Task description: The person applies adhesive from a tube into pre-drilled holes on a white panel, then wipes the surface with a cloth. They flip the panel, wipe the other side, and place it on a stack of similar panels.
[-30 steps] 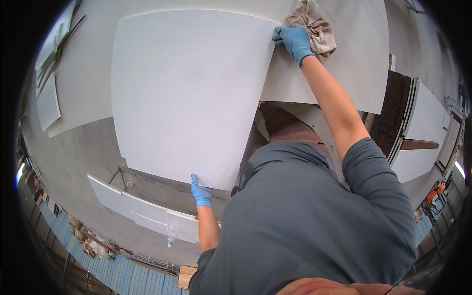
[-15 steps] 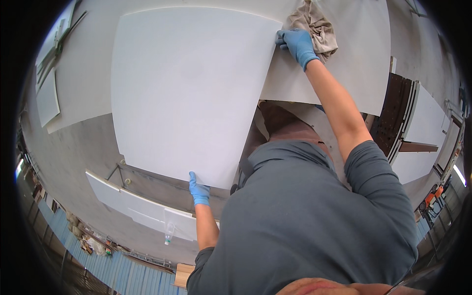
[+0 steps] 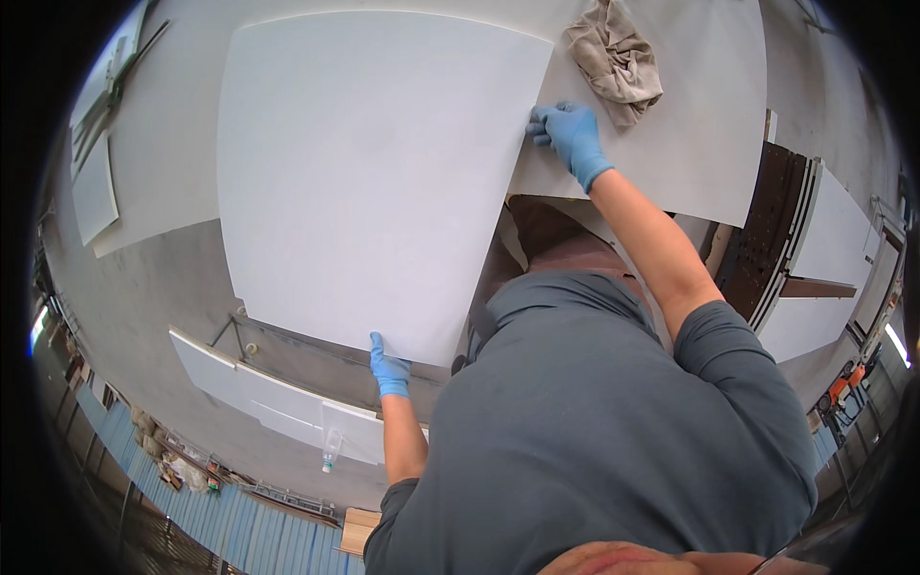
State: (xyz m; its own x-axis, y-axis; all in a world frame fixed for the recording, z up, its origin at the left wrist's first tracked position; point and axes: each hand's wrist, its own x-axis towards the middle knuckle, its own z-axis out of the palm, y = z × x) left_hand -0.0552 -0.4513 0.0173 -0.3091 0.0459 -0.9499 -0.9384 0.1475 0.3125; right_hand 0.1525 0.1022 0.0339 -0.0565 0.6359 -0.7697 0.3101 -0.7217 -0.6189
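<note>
Pinching the white panel [image 3: 374,182] is the left hand [image 3: 389,370]; the right hand [image 3: 572,139] curls at the panel's side edge, hold unclear

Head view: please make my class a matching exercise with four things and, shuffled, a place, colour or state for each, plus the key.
Things:
1. Left hand
2. Right hand
3. Cloth
4. Bottle

Descriptions:
A. Beige and crumpled
B. Thumb over the lower edge of the large white panel
C. Clear, in the picture's lower left
D. At the panel's right edge

Pairs: 1-B, 2-D, 3-A, 4-C
</note>
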